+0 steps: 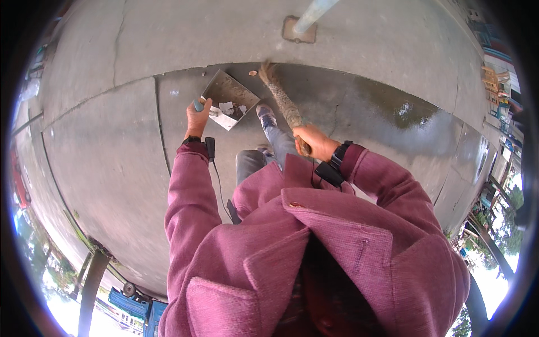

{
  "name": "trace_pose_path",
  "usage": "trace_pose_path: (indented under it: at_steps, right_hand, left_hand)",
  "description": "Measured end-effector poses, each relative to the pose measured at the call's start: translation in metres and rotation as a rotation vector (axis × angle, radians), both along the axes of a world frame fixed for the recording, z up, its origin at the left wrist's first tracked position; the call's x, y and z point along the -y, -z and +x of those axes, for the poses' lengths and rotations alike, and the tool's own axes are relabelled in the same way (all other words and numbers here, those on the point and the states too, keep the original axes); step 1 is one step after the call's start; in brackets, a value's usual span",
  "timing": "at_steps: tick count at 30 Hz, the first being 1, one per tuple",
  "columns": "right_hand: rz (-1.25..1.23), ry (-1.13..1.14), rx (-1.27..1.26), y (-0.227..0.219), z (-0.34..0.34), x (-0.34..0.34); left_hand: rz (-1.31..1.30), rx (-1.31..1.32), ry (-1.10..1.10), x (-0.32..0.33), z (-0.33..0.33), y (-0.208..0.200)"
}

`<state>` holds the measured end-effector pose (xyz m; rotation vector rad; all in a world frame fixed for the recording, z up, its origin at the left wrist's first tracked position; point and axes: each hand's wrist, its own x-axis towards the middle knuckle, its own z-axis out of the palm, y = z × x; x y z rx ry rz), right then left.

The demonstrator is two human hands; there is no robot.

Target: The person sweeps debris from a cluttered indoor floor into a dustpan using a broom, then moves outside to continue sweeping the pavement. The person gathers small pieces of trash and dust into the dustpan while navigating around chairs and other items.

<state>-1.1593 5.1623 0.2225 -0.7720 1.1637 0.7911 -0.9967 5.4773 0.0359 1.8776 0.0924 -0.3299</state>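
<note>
My left hand (197,119) is closed round the grey-blue handle of a metal dustpan (229,120), which rests on or just above the concrete ground. White scraps (227,107) and brown dirt lie inside the pan. In my right hand (316,141) is a short broom (285,105) with a bound, woven-looking handle, gripped near its lower end. Its bristles point away from me and touch or hover by the ground, right of the pan; they look slightly blurred. A small orange-brown scrap (252,73) lies between the bristles and the pan's far edge.
A pale post (314,14) rises from a rusty base plate (299,31) ahead. Wet, darker concrete with a shiny puddle (407,115) spreads to the right. Wooden furniture (492,80) stands at the far right, a blue vehicle (132,303) at lower left. My shoe (265,112) is beside the pan.
</note>
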Motion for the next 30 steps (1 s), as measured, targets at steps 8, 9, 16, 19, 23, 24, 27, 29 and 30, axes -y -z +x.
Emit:
trace_pose_path:
  at_steps: [8,9,16,19,23,24,27,29,30]
  right_hand:
    - [-0.260,-0.333,0.076,-0.051,-0.016,0.042]
    - [-0.214,-0.333,0.065,-0.049,-0.018,0.039]
    - [-0.417,-0.351,0.191,0.015,-0.004,-0.051]
    - [-0.383,-0.484,0.140,0.023,0.003,-0.071]
    - [-0.378,-0.630,0.117,-0.007,-0.002,-0.038]
    - [-0.364,-0.626,0.123,-0.018,-0.004,-0.031]
    - [-0.355,-0.562,0.119,-0.044,-0.016,-0.025]
    - [-0.377,-0.509,0.134,-0.046,-0.018,-0.033]
    - [-0.397,-0.491,0.147,-0.042,-0.018,-0.042]
  left_hand:
    - [-0.012,0.004,-0.021,-0.002,0.036,0.023]
    - [-0.023,0.006,-0.006,-0.002,0.035,0.023]
    - [0.028,-0.050,-0.073,0.001,0.038,0.017]
    - [0.010,0.018,-0.060,-0.002,0.042,0.021]
    - [-0.015,-0.002,-0.017,-0.003,0.033,0.027]
    - [-0.013,0.008,-0.014,-0.006,0.033,0.027]
    - [-0.008,0.010,-0.022,-0.017,0.026,0.024]
    - [-0.013,-0.039,-0.052,-0.027,0.024,0.022]
    - [-0.043,-0.106,-0.076,-0.032,0.019,0.021]
